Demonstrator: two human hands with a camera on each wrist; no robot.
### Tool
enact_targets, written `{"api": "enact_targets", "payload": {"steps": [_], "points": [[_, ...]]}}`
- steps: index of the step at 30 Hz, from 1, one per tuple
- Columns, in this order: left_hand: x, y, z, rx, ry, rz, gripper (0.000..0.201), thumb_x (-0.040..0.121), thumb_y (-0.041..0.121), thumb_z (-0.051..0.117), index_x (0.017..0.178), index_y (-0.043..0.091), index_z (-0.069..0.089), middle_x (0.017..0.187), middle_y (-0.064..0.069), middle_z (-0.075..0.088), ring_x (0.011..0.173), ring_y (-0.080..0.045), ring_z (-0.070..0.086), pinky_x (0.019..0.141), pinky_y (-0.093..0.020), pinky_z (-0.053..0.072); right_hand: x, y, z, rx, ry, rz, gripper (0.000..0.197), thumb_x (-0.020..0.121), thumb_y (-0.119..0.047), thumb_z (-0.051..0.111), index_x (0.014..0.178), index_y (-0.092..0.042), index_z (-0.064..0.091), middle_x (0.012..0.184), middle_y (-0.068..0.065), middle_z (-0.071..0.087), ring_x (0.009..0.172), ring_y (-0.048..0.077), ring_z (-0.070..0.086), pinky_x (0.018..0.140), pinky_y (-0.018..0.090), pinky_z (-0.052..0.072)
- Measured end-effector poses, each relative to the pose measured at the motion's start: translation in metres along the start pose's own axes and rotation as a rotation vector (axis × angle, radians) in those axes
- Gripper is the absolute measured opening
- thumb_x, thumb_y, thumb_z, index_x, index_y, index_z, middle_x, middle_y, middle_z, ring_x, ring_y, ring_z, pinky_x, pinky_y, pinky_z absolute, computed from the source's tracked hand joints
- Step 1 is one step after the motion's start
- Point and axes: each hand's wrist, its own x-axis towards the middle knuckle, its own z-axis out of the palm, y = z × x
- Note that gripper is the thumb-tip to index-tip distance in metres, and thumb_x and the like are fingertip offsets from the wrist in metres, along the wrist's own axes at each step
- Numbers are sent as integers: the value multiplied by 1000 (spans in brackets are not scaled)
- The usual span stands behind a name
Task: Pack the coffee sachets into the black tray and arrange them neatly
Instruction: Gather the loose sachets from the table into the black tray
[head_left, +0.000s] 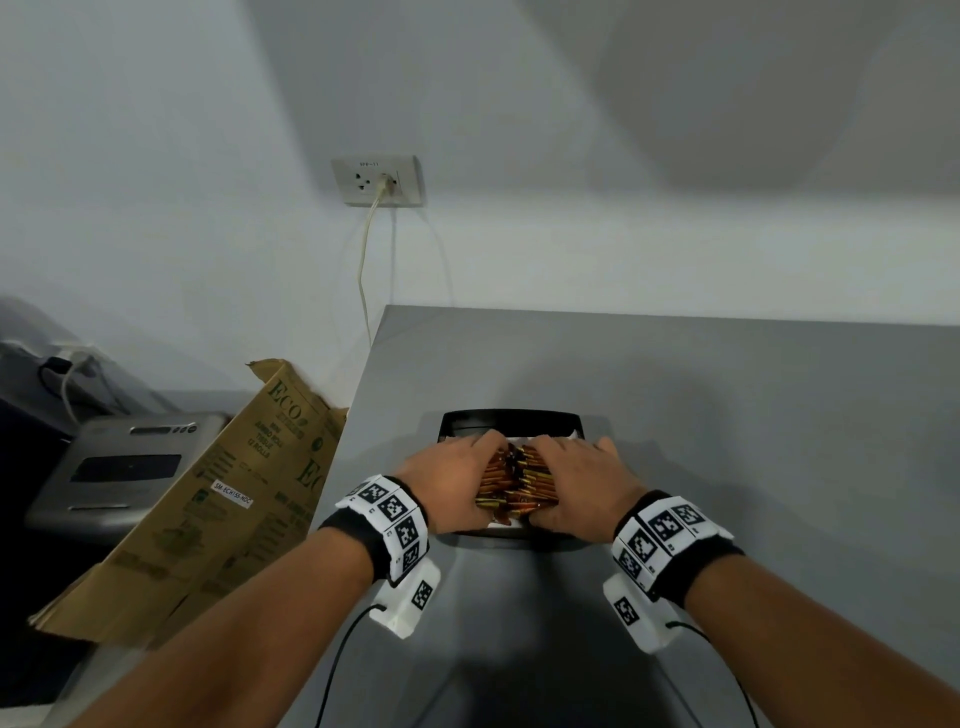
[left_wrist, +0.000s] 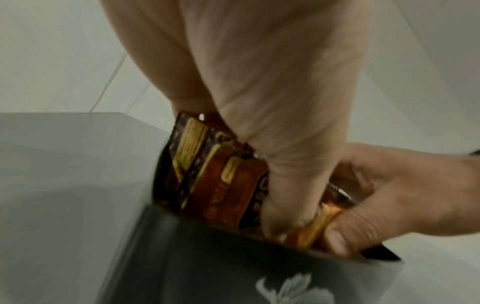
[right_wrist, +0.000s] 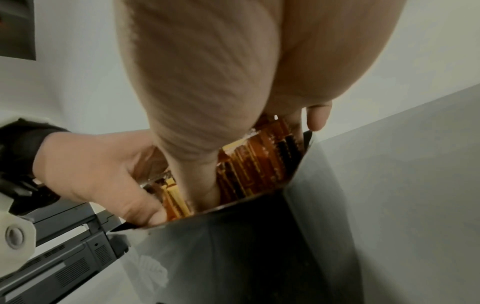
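A black tray (head_left: 511, 420) with low walls sits on a grey surface, its far end bare. A dense bundle of coffee sachets (head_left: 516, 486) fills its near part. The sachets are slim foil packets in brown, orange and gold, standing on edge and packed side by side in a row. Their top edges rise above the tray's rim. Seen from the left wrist, the outermost sachets (left_wrist: 207, 174) lean slightly against the tray's wall (left_wrist: 233, 267). From the right wrist, sachets (right_wrist: 257, 164) stand tight against the tray's other side (right_wrist: 259, 236).
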Motion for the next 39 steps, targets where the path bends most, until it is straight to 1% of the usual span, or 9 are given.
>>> {"api": "enact_targets", "payload": {"steps": [5, 8, 10, 14, 17, 21, 27, 34, 39], "points": [[-8, 1, -5, -152, -47, -13, 88, 62, 60, 80, 135, 29, 41, 120, 9, 56, 102, -10, 58, 89, -29, 52, -9, 2, -2, 48, -70, -5, 81, 71, -83, 50, 139, -39, 37, 130, -13, 58, 117, 15, 54, 99, 41, 30], [-13, 2, -1, -94, -46, 18, 97, 59, 75, 75, 138, 31, 41, 127, 11, 53, 111, -9, 52, 98, -31, 48, -12, 3, -7, 137, -73, -7, 54, 89, -64, 44, 138, -40, 45, 126, -14, 62, 116, 13, 55, 101, 40, 29], [-17, 3, 3, -50, -32, 36, 101, 57, 79, 73, 140, 30, 41, 130, 11, 53, 115, -10, 51, 101, -31, 45, -12, 6, -9, 168, -85, -12, 43, 93, -52, 43, 132, -38, 51, 117, -15, 66, 110, 11, 58, 104, 42, 29], [-19, 1, 11, 18, -2, 45, 106, 57, 81, 69, 144, 31, 37, 135, 11, 53, 120, -11, 51, 105, -33, 42, -7, 11, -11, 148, -118, -23, 38, 92, -49, 49, 128, -38, 55, 105, -14, 69, 101, 10, 61, 103, 39, 29], [-18, 0, 14, 30, -4, 42, 107, 60, 81, 65, 147, 31, 32, 139, 8, 52, 125, -14, 49, 109, -36, 40, -3, 11, -16, 126, -117, -24, 31, 92, -49, 50, 117, -35, 60, 97, -10, 70, 93, 12, 63, 103, 41, 35], [-17, 1, 15, 19, 14, 63, 98, 65, 78, 65, 146, 33, 32, 140, 7, 51, 125, -16, 49, 109, -38, 39, 2, 12, -23, 147, -118, -15, 26, 92, -47, 51, 109, -33, 64, 92, -11, 70, 86, 12, 65, 94, 40, 47], [-19, 0, 17, 18, 5, 51, 97, 66, 76, 66, 146, 33, 31, 139, 7, 52, 125, -16, 48, 110, -38, 38, 6, 14, -22, 140, -95, -13, 32, 84, -52, 46, 101, -33, 66, 83, -9, 69, 76, 10, 65, 81, 38, 55], [-20, 0, 19, 10, 20, 44, 92, 66, 76, 66, 142, 32, 36, 134, 8, 54, 121, -16, 50, 108, -37, 39, 3, 7, -25, 44, -43, -3, 29, 84, -52, 62, 103, -30, 64, 86, -7, 67, 80, 13, 64, 81, 35, 55], [-19, -1, 20, 9, 30, 34, 95, 63, 77, 67, 141, 31, 37, 132, 6, 55, 122, -16, 48, 108, -37, 39, 6, -2, -26, -98, -123, -33, 28, 82, -45, 67, 104, -28, 61, 96, -7, 67, 91, 17, 63, 93, 38, 46]]}}
